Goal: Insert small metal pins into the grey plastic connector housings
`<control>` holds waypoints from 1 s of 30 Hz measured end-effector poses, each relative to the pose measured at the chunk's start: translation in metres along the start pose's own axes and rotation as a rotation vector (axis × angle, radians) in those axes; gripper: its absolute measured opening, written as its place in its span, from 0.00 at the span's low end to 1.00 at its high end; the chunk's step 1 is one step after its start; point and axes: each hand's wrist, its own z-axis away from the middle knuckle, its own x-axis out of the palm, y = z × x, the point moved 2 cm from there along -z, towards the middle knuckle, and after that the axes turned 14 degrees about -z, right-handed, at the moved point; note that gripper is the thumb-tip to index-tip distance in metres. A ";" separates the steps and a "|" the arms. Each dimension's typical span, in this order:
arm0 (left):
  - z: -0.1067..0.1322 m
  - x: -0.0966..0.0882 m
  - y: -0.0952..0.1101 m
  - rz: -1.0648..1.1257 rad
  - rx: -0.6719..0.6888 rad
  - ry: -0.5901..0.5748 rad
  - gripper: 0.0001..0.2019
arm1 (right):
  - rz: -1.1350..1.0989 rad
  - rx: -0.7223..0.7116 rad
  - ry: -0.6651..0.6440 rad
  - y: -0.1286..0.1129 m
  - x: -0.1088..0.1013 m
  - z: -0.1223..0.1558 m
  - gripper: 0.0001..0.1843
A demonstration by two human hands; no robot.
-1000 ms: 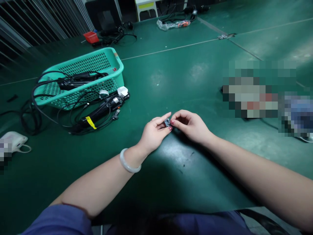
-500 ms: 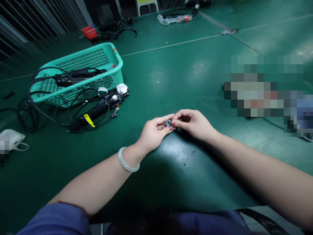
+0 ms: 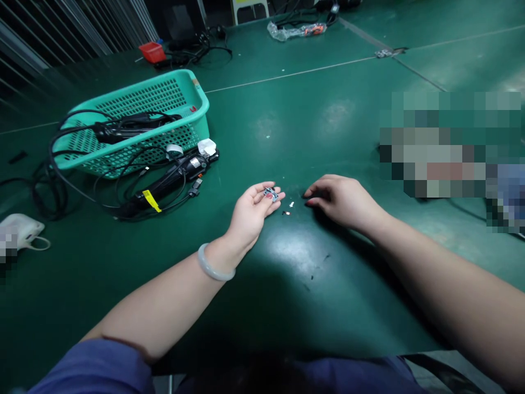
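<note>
My left hand [image 3: 248,215] is turned palm up, its thumb pressed onto a small, pale and dark flat piece [image 3: 270,193] that looks like a little circuit board. The piece rests across the fingers, partly covered by the thumb. To the right, my right hand [image 3: 344,200] hovers low over or rests on the green table, fingers curled with a gap between thumb and forefinger, and nothing shows there. Between the hands lie a tiny white bit [image 3: 291,204] and a tiny dark and orange bit [image 3: 286,213].
A turquoise basket [image 3: 200,109] with black cabled devices stands at the left. In front of it lies a black handheld device [image 3: 172,180] with a yellow tag. A white object [image 3: 24,227] is at the left edge; a red box [image 3: 152,52] sits farther back.
My hands have come apart. The right hand has let go of the small piece and moved right; the left keeps it. The tiny bits on the table between them now show.
</note>
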 end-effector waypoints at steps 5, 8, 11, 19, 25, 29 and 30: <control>0.000 0.001 -0.001 -0.018 0.013 -0.004 0.08 | 0.056 -0.149 -0.054 -0.010 0.011 0.002 0.10; 0.000 0.002 -0.001 -0.022 0.021 -0.004 0.09 | 0.064 -0.167 -0.095 -0.010 0.020 -0.001 0.09; -0.001 0.001 -0.002 -0.026 0.044 -0.023 0.10 | 0.030 -0.160 -0.105 -0.010 0.023 -0.004 0.08; -0.001 0.001 -0.005 -0.091 0.137 -0.111 0.16 | -0.230 -0.165 0.141 -0.033 0.010 0.006 0.08; 0.001 0.003 -0.003 -0.116 0.139 -0.111 0.20 | -0.300 -0.080 0.166 -0.044 0.018 0.009 0.09; 0.003 0.003 -0.002 -0.122 0.134 -0.098 0.20 | -0.318 -0.071 0.172 -0.044 0.022 0.010 0.07; 0.003 0.003 -0.002 -0.120 0.130 -0.095 0.21 | -0.316 -0.084 0.178 -0.044 0.023 0.010 0.07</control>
